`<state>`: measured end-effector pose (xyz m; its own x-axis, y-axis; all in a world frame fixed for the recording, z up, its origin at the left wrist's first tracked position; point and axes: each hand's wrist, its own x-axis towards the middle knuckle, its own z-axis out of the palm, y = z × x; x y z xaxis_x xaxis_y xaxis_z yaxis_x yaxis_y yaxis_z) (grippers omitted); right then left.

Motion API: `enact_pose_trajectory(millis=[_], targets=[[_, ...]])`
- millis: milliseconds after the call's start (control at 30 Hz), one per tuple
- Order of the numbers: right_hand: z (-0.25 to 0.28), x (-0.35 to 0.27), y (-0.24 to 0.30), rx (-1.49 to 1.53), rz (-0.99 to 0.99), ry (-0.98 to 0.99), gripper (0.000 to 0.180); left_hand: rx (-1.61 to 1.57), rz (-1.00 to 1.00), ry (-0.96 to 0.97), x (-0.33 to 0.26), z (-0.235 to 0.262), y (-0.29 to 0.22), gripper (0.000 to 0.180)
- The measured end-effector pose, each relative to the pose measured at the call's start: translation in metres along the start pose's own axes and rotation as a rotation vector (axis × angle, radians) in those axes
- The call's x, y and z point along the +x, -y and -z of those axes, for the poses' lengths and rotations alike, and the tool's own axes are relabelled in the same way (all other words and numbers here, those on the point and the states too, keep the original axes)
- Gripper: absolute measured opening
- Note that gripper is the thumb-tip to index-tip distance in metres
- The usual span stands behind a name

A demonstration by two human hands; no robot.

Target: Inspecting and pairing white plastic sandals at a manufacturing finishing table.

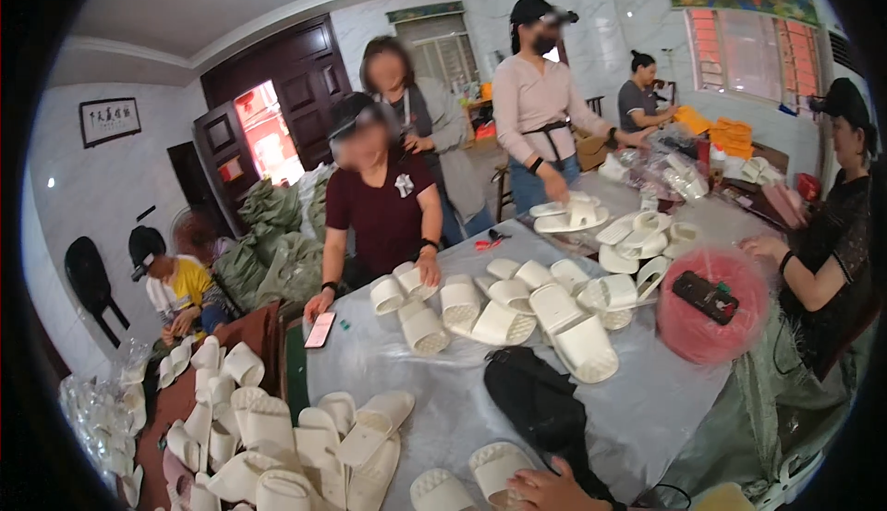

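Note:
At the bottom edge, my left hand [552,490] has its fingers curled over the side of a cream slipper [496,468] with a quilted strap. Its thumb sticks up to the right, and the lower part of the hand is cut off by the frame. Close by on the left lies a second cream slipper [440,492]. Just beyond my hand, a black cloth item [536,400] stretches over the plastic-covered table [443,416]. My right hand is out of view.
Many cream slippers [268,419] are heaped at the left, with another group [573,331] mid-table. A pink plastic-wrapped roll [707,331] carries a dark phone [704,297]. A co-worker in maroon [383,201] touches a lit phone [320,330]; another person [536,95] handles slippers. Stuffed green sacks [273,234] stand behind.

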<state>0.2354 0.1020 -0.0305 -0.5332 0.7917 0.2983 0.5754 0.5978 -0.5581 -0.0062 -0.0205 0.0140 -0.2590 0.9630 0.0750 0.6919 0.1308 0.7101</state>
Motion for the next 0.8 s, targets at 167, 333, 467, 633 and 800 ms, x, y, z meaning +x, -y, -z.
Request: enact_pose_trajectory(millis=[167,333,467,633,800], targets=[[-0.009,0.004,0.001,-0.065,-0.028,-0.017,0.03,-0.723,0.358,-0.027,-0.01,-0.083,0.123,0.056],[-0.025,-0.009,0.009,0.021,0.087,0.052,0.028,0.008,-0.087,0.069,0.005,-0.073,0.018,0.092],[-0.005,0.005,0.016,-0.174,0.043,0.207,0.03,0.0,-0.002,-0.024,0.003,-0.096,0.036,0.103],[-0.025,0.02,-0.009,-0.352,-0.04,0.132,0.044,0.065,-0.043,-0.105,0.023,-0.078,0.006,0.089],[-0.008,0.024,0.004,-0.123,0.012,0.104,0.046,0.069,-0.057,0.022,0.009,-0.078,0.021,0.103]])
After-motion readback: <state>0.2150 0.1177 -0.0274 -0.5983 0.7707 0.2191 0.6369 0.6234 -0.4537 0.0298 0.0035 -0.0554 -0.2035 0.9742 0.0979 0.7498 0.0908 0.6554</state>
